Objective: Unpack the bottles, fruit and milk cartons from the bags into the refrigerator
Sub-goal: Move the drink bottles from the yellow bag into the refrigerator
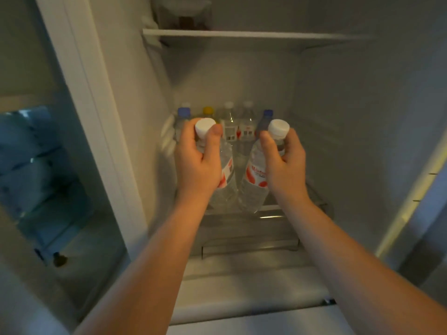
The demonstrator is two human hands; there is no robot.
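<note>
- left water bottle (227, 172): clear, white cap, red-and-white label, centre of frame inside the refrigerator (338, 117). It is tilted, with its base low over the front of the glass shelf (268, 215); cannot tell if the base touches.
- right water bottle (254, 176): same type, just beside the first. The caps are apart and the bases lean in toward each other.
- left hand (197, 163): fingers and thumb wrapped round the neck of the left water bottle, right under the cap, firm hold.
- right hand (285, 160): same hold on the neck of the right water bottle.
- Step, as I judge it: standing both bottles on the glass shelf in front of the back row (238, 124).
- To do it well:
  - bring each bottle upright before it goes down
  - keep the bases from knocking together
  - stop short of the back row so nothing tips
  - let go only once each base sits flat
- A neck grip lets the bottle swing, so lower slowly.
- back row: upright bottles at the rear wall, with blue, yellow and white caps.
- upper shelf (254, 34): top of frame, with a blurred container on it at the left.
- side compartment (36, 165): left of frame, holds blue packs, too blurred to name.
</note>
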